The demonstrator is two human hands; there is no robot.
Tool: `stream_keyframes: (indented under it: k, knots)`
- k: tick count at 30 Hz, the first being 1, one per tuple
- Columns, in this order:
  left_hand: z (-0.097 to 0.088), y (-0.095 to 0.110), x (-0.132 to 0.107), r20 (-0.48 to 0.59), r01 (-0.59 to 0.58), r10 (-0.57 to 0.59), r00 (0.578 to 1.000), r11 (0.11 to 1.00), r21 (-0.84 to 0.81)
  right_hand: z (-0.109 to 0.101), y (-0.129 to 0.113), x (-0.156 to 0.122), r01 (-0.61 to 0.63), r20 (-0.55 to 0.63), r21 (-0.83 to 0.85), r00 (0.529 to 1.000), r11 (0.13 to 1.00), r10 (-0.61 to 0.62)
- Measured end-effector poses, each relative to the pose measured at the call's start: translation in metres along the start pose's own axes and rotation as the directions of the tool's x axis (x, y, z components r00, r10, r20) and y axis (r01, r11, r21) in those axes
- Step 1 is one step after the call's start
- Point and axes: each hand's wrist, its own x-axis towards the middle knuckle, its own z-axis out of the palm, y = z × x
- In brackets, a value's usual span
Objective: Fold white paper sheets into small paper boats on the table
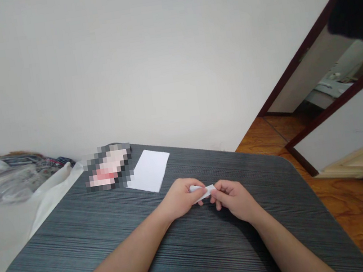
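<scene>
A small folded piece of white paper (198, 192) is held between my two hands above the dark table. My left hand (181, 198) grips its left end, with the thumb lying on top and the fingers wrapped behind. At the right end, my right hand (232, 199) pinches the paper between thumb and fingers. Behind my left hand, a stack of white paper sheets (150, 170) lies flat on the table, apart from both hands.
The dark wood-grain table (113, 228) stands against a white wall (156, 58). A blurred-out pinkish item (109, 167) lies at its back left. Beyond the left edge are plastic-wrapped things (11, 184) and white cloth. Wooden floor (360, 214) and a doorway lie to the right.
</scene>
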Motion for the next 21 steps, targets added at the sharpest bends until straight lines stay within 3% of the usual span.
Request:
stream_keyframes:
  k: [12,21]
  knots:
    - [0.0015,0.0008,-0.0007,-0.017,0.022,-0.022,1.0,1.0,0.013,-0.0016,-0.0022,-0.0009,0.028,-0.03,-0.025,0.999,0.999,-0.029]
    - [-0.0003,0.0062,-0.0019,0.01,0.037,-0.037,0.999,0.999,0.021,-0.0003,0.0035,0.0014,0.051,-0.061,0.059,0.997,0.997,-0.048]
